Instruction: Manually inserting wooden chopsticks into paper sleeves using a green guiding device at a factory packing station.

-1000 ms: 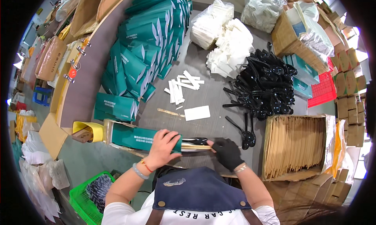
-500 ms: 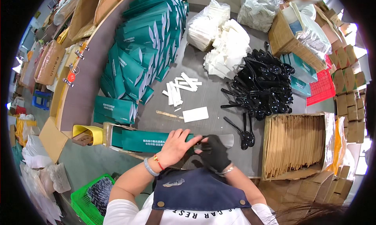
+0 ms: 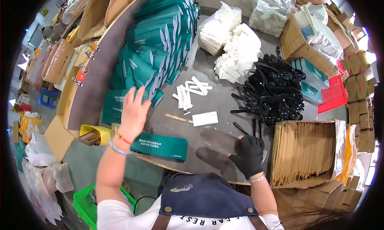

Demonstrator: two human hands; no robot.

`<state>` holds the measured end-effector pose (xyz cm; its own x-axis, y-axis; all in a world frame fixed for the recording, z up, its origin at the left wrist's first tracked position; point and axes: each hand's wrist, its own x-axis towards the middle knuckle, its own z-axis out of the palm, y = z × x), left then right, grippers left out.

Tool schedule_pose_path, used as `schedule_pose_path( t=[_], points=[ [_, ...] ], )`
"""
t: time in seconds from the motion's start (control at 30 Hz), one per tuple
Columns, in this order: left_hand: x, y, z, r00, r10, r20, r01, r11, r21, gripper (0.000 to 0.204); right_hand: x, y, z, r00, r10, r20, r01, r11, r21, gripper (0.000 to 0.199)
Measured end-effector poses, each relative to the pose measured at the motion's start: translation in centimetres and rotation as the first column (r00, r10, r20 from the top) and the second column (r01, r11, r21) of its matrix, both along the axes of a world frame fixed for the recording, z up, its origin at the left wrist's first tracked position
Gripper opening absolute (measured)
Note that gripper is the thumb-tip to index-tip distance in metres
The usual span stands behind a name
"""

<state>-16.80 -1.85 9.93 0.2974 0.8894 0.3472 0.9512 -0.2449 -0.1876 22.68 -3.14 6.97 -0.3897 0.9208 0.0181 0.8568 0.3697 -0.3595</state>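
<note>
Head view: your left hand (image 3: 134, 110) is open, fingers spread, raised over the teal sleeve stack (image 3: 132, 82), holding nothing. Your gloved right hand (image 3: 249, 156) grips a clear plastic sleeve (image 3: 220, 140) near the table's (image 3: 224, 98) front edge.

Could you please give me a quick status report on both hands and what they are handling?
Left hand bare, open, raised over the green packet pile. Right hand gloved, gripping a clear plastic sleeve. Filled green packet flat on the table between them.
</note>
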Motion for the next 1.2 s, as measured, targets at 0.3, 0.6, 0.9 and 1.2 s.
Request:
schedule_pose_path(
  t=[0.3,0.6,0.9,1.2],
  points=[
    [9.8,-8.9,-10.9,0.668,0.464,0.581,-0.184,0.86,-0.475,0.096,-2.8,-1.2,-0.4,0.983,0.129,0.134,-0.112,0.986,-0.125,0.058],
    [9.9,-7.7,-8.9,0.701,0.489,0.519,-0.125,0.801,-0.586,0.088,-9.0,-2.3,-5.4,0.958,0.262,-0.115,-0.269,0.962,-0.047,0.055],
    [7.5,6.0,-12.6,0.598,0.47,0.65,-0.264,0.88,-0.394,0.031,4.1,0.9,-4.5,0.929,-0.253,-0.269,0.278,0.959,0.058,0.04],
    [6.7,5.6,-11.0,0.566,0.518,0.641,-0.243,0.848,-0.47,0.01,26.9,-4.1,-6.8,0.497,-0.858,0.132,0.868,0.493,-0.065,0.022]
  ],
)
